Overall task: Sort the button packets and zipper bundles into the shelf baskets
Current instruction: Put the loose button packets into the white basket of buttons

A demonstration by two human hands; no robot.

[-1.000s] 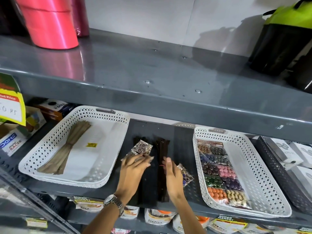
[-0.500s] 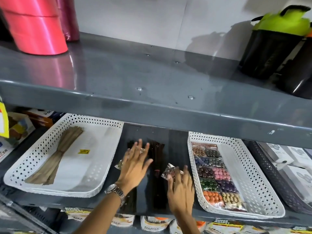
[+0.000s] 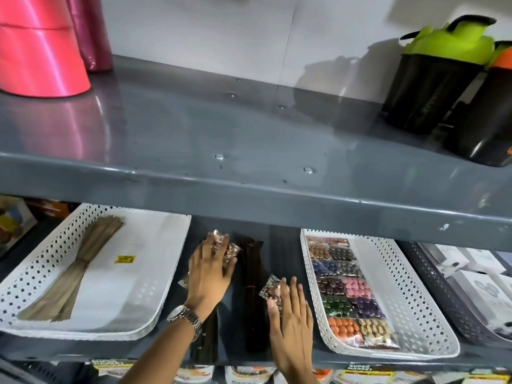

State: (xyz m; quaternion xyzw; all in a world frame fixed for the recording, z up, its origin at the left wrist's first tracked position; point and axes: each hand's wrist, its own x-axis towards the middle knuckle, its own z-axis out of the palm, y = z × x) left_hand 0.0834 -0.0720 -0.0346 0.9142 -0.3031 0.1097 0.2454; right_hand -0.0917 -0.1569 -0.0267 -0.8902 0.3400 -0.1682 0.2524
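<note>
My left grip (image 3: pixel 209 275) reaches forward palm down, fingers spread flat, a watch on its wrist. My right grip (image 3: pixel 291 318) lies nearer me, palm down too, fingers straight and together.

1. Left hand (image 3: pixel 209 273) now lies flat over a button packet (image 3: pixel 225 246) it held raised 1 s ago.
2. Right hand (image 3: pixel 291 322) sits nearer the front edge, its packet (image 3: pixel 270 289) under the fingertips, beside the dark zipper bundle (image 3: pixel 252 286).

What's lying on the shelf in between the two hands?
In the head view, a dark brown zipper bundle lies lengthwise on the shelf between the left hand and the right hand.
</note>
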